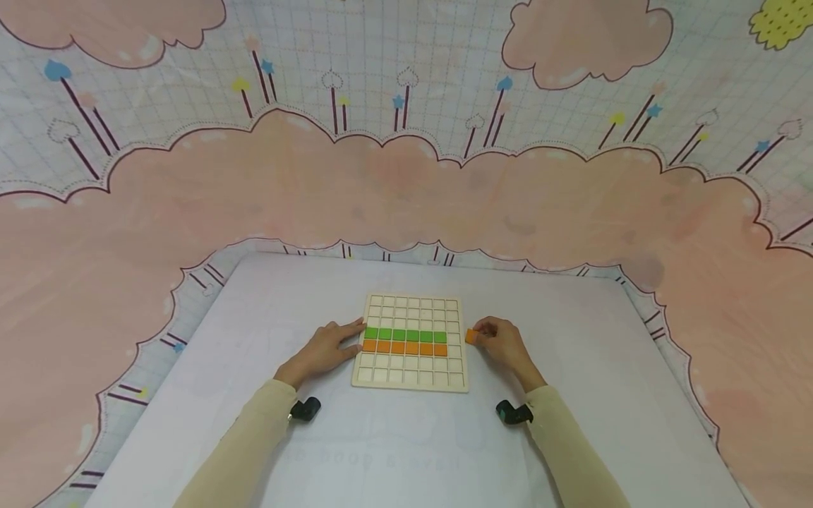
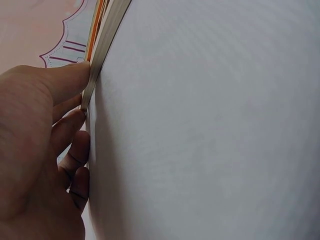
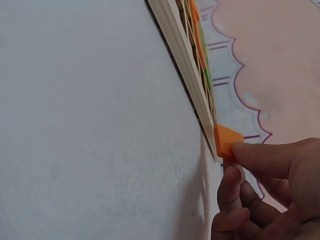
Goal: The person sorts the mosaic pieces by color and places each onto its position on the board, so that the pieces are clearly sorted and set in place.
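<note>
A wooden grid board lies flat on the white table. A row of green square tiles crosses it, with a row of orange tiles directly below; both rows leave the rightmost column bare. My left hand touches the board's left edge, thumb and fingers spread along it. In the left wrist view its thumb presses at the board's side. Just right of the board, my right hand pinches a loose orange square tile between thumb and fingers, near the board's right edge.
The white tabletop extends around the board on all sides. Behind and beside it hangs a patterned cloth with pink cloud shapes. A dark wrist camera sits at the left cuff, another dark camera at the right.
</note>
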A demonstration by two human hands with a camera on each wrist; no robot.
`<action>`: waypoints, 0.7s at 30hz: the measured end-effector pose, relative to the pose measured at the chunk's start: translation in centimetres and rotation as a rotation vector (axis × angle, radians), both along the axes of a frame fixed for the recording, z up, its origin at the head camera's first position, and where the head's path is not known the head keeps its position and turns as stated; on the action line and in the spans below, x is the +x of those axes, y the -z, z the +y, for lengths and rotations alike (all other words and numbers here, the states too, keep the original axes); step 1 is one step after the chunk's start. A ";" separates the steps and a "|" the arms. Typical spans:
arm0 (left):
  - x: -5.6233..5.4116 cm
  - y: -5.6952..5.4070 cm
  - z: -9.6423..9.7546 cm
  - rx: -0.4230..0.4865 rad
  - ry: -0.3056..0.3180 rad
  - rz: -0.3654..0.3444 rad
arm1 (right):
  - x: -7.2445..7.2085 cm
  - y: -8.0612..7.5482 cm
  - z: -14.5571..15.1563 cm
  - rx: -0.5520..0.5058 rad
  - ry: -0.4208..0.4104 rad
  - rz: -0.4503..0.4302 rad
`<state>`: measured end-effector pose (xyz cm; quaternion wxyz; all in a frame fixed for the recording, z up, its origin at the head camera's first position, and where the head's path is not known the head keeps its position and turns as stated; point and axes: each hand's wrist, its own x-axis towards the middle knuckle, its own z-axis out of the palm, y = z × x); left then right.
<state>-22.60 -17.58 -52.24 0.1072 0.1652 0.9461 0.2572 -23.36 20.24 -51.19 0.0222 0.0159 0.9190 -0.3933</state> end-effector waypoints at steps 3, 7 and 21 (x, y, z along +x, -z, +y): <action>-0.1 0.0 0.0 -0.008 0.002 0.004 | 0.1 0.0 0.0 -0.017 0.004 -0.003; -0.2 0.1 -0.1 -0.014 0.006 0.006 | 0.5 -0.1 0.0 -0.038 0.005 -0.008; -0.2 0.3 -0.1 -0.018 -0.001 0.009 | 1.2 -0.2 -1.5 -0.084 -0.037 -0.042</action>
